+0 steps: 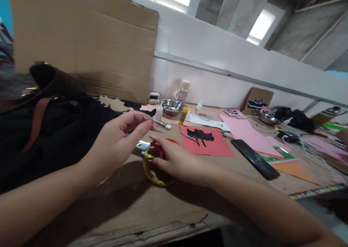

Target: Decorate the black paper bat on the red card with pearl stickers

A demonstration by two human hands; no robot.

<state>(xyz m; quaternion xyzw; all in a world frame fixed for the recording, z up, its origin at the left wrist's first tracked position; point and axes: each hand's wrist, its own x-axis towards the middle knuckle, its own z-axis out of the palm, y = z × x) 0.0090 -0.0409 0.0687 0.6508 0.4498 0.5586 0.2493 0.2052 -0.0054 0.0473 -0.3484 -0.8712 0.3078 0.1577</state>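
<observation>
My right hand (176, 158) is closed around a pair of scissors (158, 183) with yellow and red handles, held just above the table's near part. Their short silver blades point left, toward my other hand. My left hand (119, 136) hovers left of the scissors with thumb and fingertips pinched together; whatever they hold, if anything, is too small to make out. Right of my hands, a black paper cutout (202, 135) lies on a red paper sheet (217, 147), with a thin pen-like tool (189, 136) across its left side.
A dark bag (54, 138) fills the left side before a cardboard sheet (89, 40). Behind my hands stand a yellow glue stick (183, 116), a metal bowl (172, 107) and a bottle (183, 89). Rightward lie a black phone (255, 159) and pink paper (246, 133).
</observation>
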